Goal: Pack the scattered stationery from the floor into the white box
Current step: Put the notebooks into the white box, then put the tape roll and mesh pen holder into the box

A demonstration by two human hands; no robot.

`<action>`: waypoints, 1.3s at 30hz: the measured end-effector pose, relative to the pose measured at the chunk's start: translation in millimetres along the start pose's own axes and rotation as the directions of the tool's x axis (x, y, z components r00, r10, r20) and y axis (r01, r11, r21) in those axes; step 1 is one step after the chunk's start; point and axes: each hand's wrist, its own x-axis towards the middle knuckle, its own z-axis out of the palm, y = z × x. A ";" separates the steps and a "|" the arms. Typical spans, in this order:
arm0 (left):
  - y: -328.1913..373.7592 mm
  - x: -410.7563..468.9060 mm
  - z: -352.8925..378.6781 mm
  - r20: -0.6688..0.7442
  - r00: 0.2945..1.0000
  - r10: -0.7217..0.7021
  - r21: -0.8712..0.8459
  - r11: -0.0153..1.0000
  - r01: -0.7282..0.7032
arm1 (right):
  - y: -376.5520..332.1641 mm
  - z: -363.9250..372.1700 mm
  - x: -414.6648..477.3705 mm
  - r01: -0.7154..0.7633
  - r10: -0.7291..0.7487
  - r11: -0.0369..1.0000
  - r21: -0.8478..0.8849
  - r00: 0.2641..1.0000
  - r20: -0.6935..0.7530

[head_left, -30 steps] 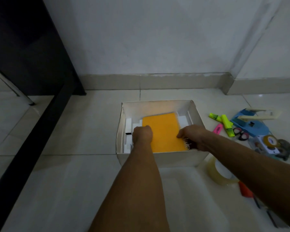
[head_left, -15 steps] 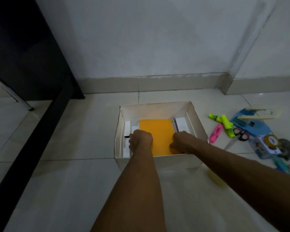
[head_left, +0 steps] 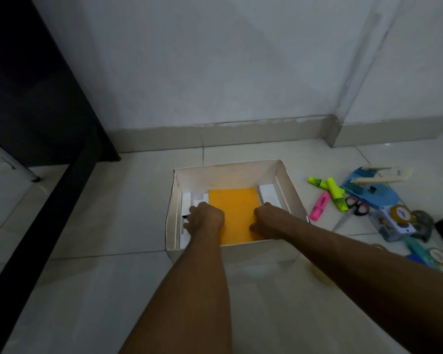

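Note:
The white box [head_left: 228, 166] stands open on the tiled floor. An orange spiral notebook [head_left: 234, 208] lies flat inside it on white papers [head_left: 267, 192]. My left hand [head_left: 205, 218] grips the notebook's left edge with curled fingers. At the spiral-bound right edge my right hand [head_left: 266, 221] holds on, also curled. Both hands are down inside the box. Right of the box, loose on the floor, lie two yellow highlighters [head_left: 329, 186], a pink highlighter [head_left: 320, 206], scissors [head_left: 357, 206], a blue hole punch [head_left: 368, 190] and a tape dispenser [head_left: 394, 222].
A black furniture frame [head_left: 49, 200] runs along the left. The wall and skirting stand just behind the box. Tape rolls [head_left: 440, 256] lie at the far right, and a clear tape roll [head_left: 320, 275] peeks out under my right forearm.
The notebook has gone from tilted to flat and square in the box. My right hand moved left and down into the box with it. My left hand stayed at the left edge.

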 end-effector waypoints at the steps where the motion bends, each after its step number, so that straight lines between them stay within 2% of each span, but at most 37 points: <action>1: 0.6 -1.5 -0.9 -0.049 0.999 0.015 0.008 1.000 -0.014 | 2.3 -1.6 -1.9 0.009 -0.010 1.000 -0.023 1.000 -0.029; 5: 9.6 -9.5 -6.0 -0.228 0.962 0.148 -0.056 0.985 -0.165 | 14.4 -15.6 -10.4 0.084 -0.098 0.994 -0.069 0.970 -0.222; 10: 39.3 -26.6 -13.9 -0.425 0.851 0.310 -0.129 0.909 -0.395 | 30.4 -39.7 -24.8 0.177 -0.196 0.980 -0.087 0.822 -0.534; 12: 52.9 -34.9 -13.2 -0.471 0.799 0.373 -0.125 0.869 -0.479 | 39.3 -49.7 -31.9 0.165 -0.191 0.981 -0.099 0.767 -0.613; 15: 74.9 -46.5 -6.4 -0.476 0.743 0.471 -0.085 0.816 -0.572 | 60.1 -62.1 -44.4 0.093 -0.139 0.990 -0.104 0.730 -0.670; 20: 113.2 -71.0 14.8 -0.408 0.651 0.640 0.023 0.720 -0.693 | 116.4 -67.0 -72.3 -0.063 -0.018 0.993 -0.096 0.742 -0.670; 24: 136.0 -100.0 45.3 -0.307 0.501 0.809 0.160 0.563 -0.811 | 165.8 -61.3 -100.8 -0.202 0.105 0.976 -0.082 0.765 -0.635; 27: 146.9 -119.4 73.8 -0.167 0.382 0.909 0.162 0.408 -0.899 | 197.5 -55.4 -123.8 -0.296 0.195 0.953 -0.065 0.762 -0.617; 29: 153.7 -132.2 92.3 -0.070 0.331 0.941 0.147 0.338 -0.930 | 217.5 -50.3 -139.7 -0.347 0.243 0.936 -0.057 0.755 -0.609; 35: 164.7 -159.8 139.7 0.096 0.298 0.950 0.113 0.287 -0.951 | 268.3 -34.0 -184.8 -0.468 0.376 0.884 -0.011 0.725 -0.577; 39: 166.6 -169.6 159.7 0.171 0.316 0.933 0.082 0.306 -0.948 | 292.6 -22.9 -207.0 -0.554 0.487 0.830 0.055 0.674 -0.556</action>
